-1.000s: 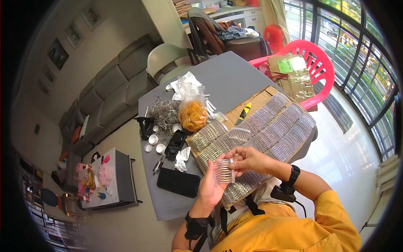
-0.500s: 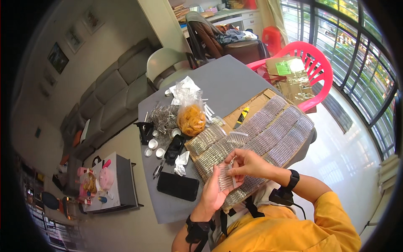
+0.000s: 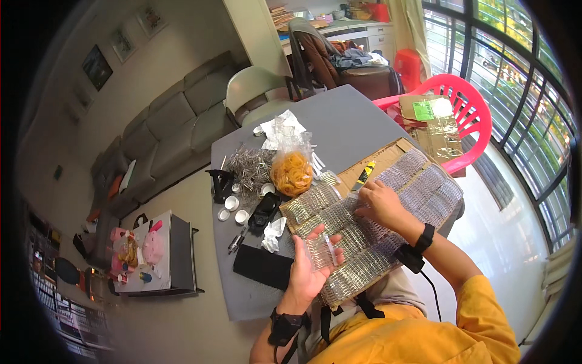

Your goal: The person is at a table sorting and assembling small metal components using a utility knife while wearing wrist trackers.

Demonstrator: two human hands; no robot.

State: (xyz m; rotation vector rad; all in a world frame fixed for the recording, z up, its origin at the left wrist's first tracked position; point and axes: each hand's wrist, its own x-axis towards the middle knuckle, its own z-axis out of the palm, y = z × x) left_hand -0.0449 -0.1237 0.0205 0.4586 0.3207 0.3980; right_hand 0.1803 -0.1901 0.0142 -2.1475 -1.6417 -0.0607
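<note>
My left hand (image 3: 307, 267) is palm up, with a small strip of thin shiny metal pieces (image 3: 317, 252) held between thumb and fingers; a pale band runs along one edge. My right hand (image 3: 383, 206) reaches over a cardboard sheet (image 3: 388, 151), fingers bent and drawn together among the metal rows; what lies under the fingertips is hidden. Many similar rows of metal pieces (image 3: 436, 188) cover the cardboard. A yellow and black utility knife (image 3: 365, 175) rests just beyond my right hand.
Left of the cardboard are a bag of orange rubber bands (image 3: 292, 173), a heap of loose metal pieces (image 3: 245, 173), white caps (image 3: 231, 202), crumpled tissue (image 3: 274, 234) and a black phone (image 3: 262, 267). A pink chair (image 3: 479, 121) with folded cardboard stands beyond the grey table (image 3: 345, 115).
My right hand has left the strip in my left hand and moved away, up and right, onto the metal rows near the knife. The left hand keeps the strip. The view has shifted slightly.
</note>
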